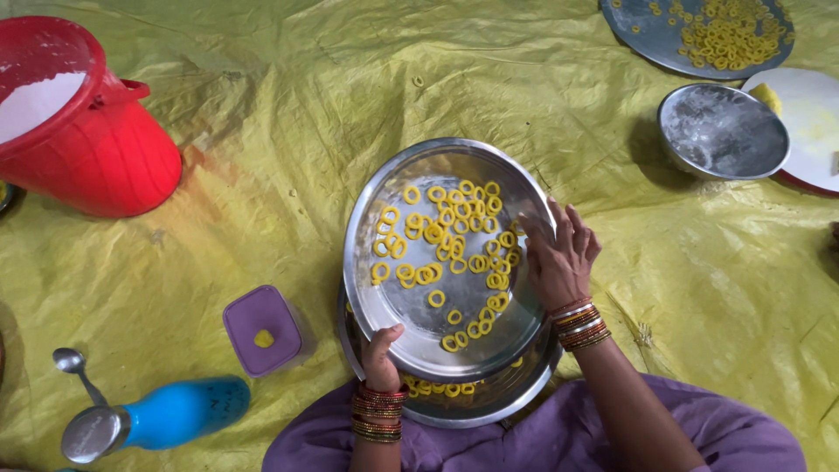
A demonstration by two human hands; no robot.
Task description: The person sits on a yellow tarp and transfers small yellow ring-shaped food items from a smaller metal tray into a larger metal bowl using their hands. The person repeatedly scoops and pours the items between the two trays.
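A round steel plate (411, 301) lies tilted in front of me, with several small yellow dough rings (441, 232) scattered on it. It rests on a second steel plate (507, 393) that also holds yellow rings. My left hand (382, 357) grips the near rim of the upper plate, thumb on top. My right hand (559, 253) rests on the plate's right side, fingers spread over the rings near the rim. Both wrists wear stacks of bangles.
A red bucket (96, 149) with white powder stands at far left. A purple lidded box (262, 330), a spoon (74, 365) and a blue bottle (170, 415) lie near left. Far right: an empty steel bowl (721, 131), a white plate (813, 122), another ring-filled plate (647, 35). Yellow sheet underneath.
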